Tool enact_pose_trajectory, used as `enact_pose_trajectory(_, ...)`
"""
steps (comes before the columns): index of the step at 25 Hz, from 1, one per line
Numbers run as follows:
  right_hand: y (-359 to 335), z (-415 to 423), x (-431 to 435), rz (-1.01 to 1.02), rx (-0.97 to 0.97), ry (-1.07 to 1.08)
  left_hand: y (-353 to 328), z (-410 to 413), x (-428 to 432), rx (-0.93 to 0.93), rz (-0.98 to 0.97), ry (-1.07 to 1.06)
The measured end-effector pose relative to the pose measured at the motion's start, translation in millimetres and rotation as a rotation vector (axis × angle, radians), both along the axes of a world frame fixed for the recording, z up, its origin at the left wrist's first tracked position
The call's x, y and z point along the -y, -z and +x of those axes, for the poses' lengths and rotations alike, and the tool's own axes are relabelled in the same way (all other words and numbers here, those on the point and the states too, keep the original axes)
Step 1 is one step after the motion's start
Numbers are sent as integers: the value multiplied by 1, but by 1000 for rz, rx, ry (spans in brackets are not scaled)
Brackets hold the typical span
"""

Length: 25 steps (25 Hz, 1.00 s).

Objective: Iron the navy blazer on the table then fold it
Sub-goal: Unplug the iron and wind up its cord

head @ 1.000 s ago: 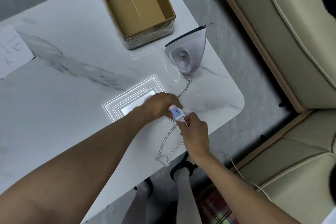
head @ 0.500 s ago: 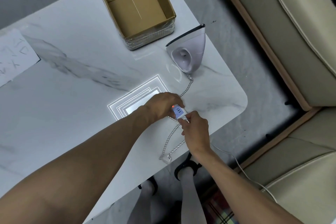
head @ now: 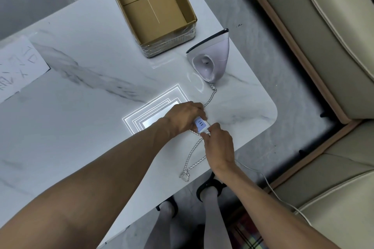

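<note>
Fingers (head: 199,114) of L hand (head: 183,116) curl over the power strip (head: 201,126); R hand (head: 219,147) pinches its near end. Both hardly moved; red light hidden now. The iron (head: 210,60) stands near, prob. being plugged in. No blazer in view.

The left hand (head: 183,116) curls over the far half of the white socket block (head: 200,124), hiding that end and its own fingertips (whether a plug sits under them cannot be told). The right hand (head: 219,147), pinching the near end, covers where the braided cord (head: 193,152) and thin white cable (head: 269,186) end. Beyond the grip the cardboard box (head: 172,43) is cut by the top edge; far left of the grip the paper sheet (head: 18,66) runs off the side, its writing too blurred to read.
</note>
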State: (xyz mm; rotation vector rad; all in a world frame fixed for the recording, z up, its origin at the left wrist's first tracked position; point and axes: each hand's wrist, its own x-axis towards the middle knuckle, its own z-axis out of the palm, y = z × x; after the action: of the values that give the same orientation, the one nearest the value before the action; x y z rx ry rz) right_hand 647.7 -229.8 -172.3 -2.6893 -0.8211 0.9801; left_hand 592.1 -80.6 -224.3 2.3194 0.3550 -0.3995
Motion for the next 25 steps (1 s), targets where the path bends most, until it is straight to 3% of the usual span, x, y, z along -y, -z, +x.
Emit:
enact_pose_trajectory(3,2,8,-4,48,-69,90,-1,-1,1,5,-1,-25)
enact_pose_trajectory(9,-1,-1,-7,-34,42,-54,-5,-1,0,-3,11,-22)
enact_pose_trajectory(14,0,-1,7,168,-150,274,-9,-2,-3,-41,-4,-18)
enact_pose_trajectory(19,4,18,-7,-90,-246,401,-6,-1,-2,-24,-3,-38)
enact_pose_trajectory(22,1,27,-10,-92,-462,451,-4,-1,-3,-19,-2,-35)
enact_pose_trajectory(25,8,18,-12,-51,-443,499,-5,-2,-3,-23,-18,-48)
